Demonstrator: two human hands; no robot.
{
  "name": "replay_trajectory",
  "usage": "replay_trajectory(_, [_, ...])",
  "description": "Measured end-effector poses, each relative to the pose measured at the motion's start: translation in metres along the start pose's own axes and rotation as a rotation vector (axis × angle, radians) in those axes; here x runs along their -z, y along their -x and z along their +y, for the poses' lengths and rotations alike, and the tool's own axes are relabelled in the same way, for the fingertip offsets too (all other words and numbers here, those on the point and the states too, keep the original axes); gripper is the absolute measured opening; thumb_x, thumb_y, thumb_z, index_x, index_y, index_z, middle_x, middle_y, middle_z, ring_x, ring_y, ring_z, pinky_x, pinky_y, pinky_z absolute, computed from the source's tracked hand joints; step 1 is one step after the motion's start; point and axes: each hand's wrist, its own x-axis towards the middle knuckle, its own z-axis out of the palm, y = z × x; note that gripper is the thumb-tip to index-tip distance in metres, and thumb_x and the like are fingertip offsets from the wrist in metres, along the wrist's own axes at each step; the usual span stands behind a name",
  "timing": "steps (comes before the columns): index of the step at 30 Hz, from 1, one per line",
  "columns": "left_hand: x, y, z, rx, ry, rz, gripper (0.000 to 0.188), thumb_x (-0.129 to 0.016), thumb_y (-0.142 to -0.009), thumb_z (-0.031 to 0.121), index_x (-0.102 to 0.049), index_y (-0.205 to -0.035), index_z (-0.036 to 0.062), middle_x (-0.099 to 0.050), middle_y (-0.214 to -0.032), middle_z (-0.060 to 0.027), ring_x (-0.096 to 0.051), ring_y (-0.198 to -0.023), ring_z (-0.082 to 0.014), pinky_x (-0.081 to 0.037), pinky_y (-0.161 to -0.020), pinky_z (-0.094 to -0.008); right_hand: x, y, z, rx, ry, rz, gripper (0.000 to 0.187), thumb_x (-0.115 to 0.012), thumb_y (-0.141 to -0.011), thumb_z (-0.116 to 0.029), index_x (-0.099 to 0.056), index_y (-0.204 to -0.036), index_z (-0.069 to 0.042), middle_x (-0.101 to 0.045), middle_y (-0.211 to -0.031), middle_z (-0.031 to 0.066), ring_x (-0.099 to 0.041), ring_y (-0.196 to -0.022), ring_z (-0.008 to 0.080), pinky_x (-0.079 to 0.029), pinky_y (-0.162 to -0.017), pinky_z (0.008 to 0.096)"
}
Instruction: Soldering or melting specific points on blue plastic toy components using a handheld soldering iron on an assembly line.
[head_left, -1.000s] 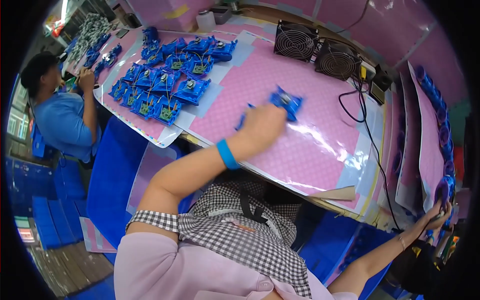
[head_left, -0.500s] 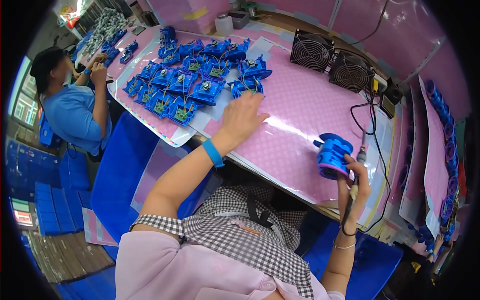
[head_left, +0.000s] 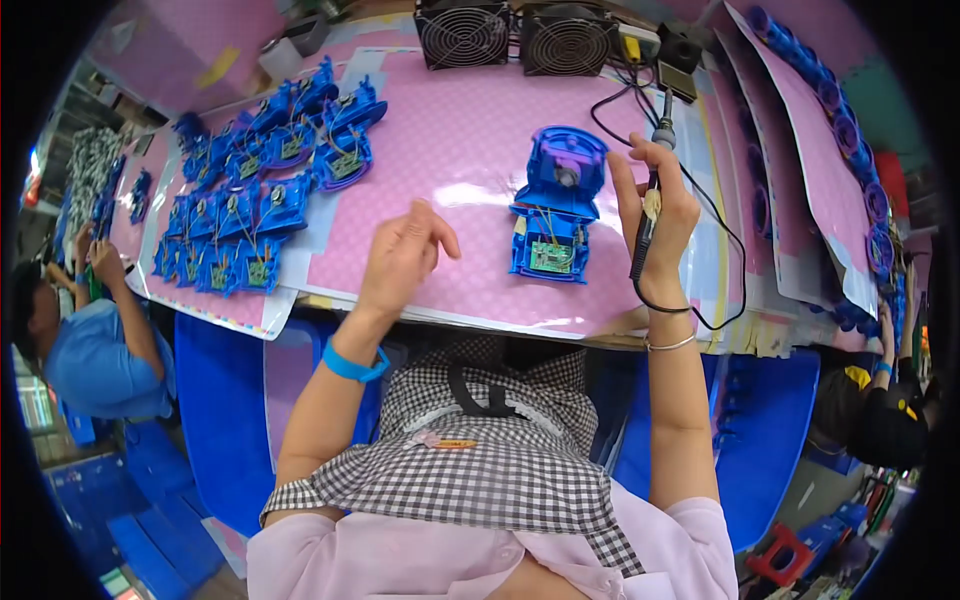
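Observation:
My right hand (head_left: 668,215) is closed around a soldering iron (head_left: 650,215), its grip wrapped in yellowish tape and its cord looping down past my wrist. Just left of those fingers, an opened blue plastic housing (head_left: 590,208) lies on the pink table mat. Its rounded upper half holds a small round part (head_left: 567,177); thin wires run down to a green circuit board (head_left: 552,257) in the lower half. My left hand (head_left: 400,262) hovers over the mat with thumb and forefinger apart, holding nothing. Whether the right fingertips touch the housing, I cannot tell.
Several similar blue housings with boards (head_left: 238,215) stand in rows at left. Two black fans (head_left: 465,38) line the back, beside a black cable (head_left: 740,265). Upright pink boards (head_left: 810,150) stand at right. A co-worker in blue (head_left: 110,355) sits at far left.
My left hand has drawn back from the rows of housings. The blue housing that was in my right hand's fingers has gone from them; an opened one now lies before me. My view has turned right.

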Motion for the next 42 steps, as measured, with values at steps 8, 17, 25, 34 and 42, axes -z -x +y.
replay_trajectory(8, [-0.071,-0.025,-0.022,-0.384,-0.797,0.158,0.037,-0.071,-0.078,0.035,-0.066,-0.064,0.0013,-0.056,-0.058,-0.011,-0.058,-0.056,-0.0269,-0.046,-0.056,-0.0358,-0.018,0.01,0.019,0.185,-0.151,-0.193,0.021,-0.068,-0.076,0.006,-0.06,-0.093,-0.004,-0.067,-0.1,0.0131,-0.063,-0.084,0.0259,-0.051,-0.072,0.0331])
replay_trajectory(17, [-0.047,0.012,-0.02,-0.32,-0.892,0.163,0.034,-0.074,-0.076,0.024,-0.057,-0.06,-0.0009,-0.053,-0.059,-0.0101,-0.055,-0.054,-0.0218,-0.041,-0.049,-0.036,0.003,0.039,0.009,0.177,-0.261,-0.43,0.023,-0.067,-0.07,0.011,-0.064,-0.088,-0.003,-0.063,-0.081,0.0102,-0.062,-0.073,0.0228,-0.049,-0.063,0.0312])
replay_trajectory(25, [0.002,-0.006,0.044,0.017,0.543,0.06,0.018,-0.061,-0.095,0.021,-0.062,-0.1,0.0039,-0.053,-0.067,0.0043,-0.042,-0.058,-0.0031,-0.034,-0.052,-0.0201,0.044,0.063,-0.022,-0.121,-0.411,-0.082,0.051,-0.042,-0.099,-0.048,-0.044,-0.124,-0.004,-0.06,-0.085,0.0066,-0.054,-0.078,0.0135,-0.042,-0.078,0.0309])
replay_trajectory(34, [-0.049,-0.031,0.008,-0.505,-0.625,0.197,0.022,-0.053,-0.091,0.003,-0.069,-0.106,0.0037,-0.055,-0.087,-0.0079,-0.051,-0.075,-0.0166,-0.041,-0.064,-0.0274,0.04,0.081,-0.018,-0.418,-0.507,-0.185,0.018,-0.062,-0.088,-0.006,-0.066,-0.103,0.003,-0.064,-0.079,0.0064,-0.058,-0.065,0.0103,-0.044,-0.061,0.0219])
replay_trajectory(42, [-0.063,-0.038,0.008,-0.603,-0.731,0.233,0.021,-0.069,-0.077,-0.001,-0.069,-0.097,0.0043,-0.062,-0.072,-0.0067,-0.059,-0.057,-0.014,-0.043,-0.049,-0.0268,0.027,0.083,-0.017,-0.421,-0.577,-0.227,0.02,-0.063,-0.088,-0.005,-0.066,-0.106,0.005,-0.067,-0.08,0.0095,-0.061,-0.063,0.0112,-0.048,-0.057,0.022])
